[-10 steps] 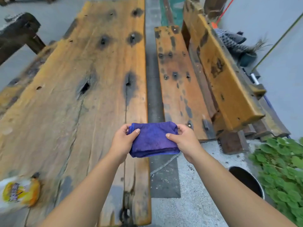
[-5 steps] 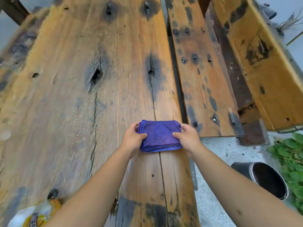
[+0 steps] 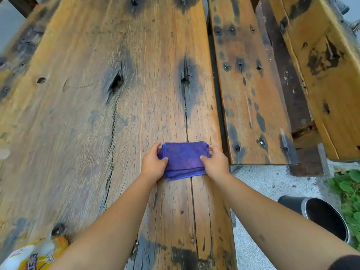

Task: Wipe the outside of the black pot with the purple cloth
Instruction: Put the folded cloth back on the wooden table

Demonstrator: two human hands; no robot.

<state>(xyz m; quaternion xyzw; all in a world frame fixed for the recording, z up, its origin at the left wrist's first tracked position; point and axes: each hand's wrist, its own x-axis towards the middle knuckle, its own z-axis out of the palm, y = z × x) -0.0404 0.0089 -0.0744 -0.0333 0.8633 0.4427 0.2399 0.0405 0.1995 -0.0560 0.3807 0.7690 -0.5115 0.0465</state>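
Both hands hold the folded purple cloth [image 3: 184,160] over the weathered wooden table [image 3: 81,123]: the left hand [image 3: 153,165] pinches its left edge, thumb on top, and the right hand [image 3: 216,164] pinches its right edge. The black pot [image 3: 319,217] lies tipped on the concrete ground, well apart to the lower right of the right hand, its mouth facing the leaves [image 3: 348,184]. A wooden bench [image 3: 251,90] stands just right of the cloth. A yellow snack bag [image 3: 37,254] lies far to the lower left.

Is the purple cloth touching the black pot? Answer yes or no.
No: both hands hold the purple cloth over the wooden table, while the black pot sits apart on the ground.
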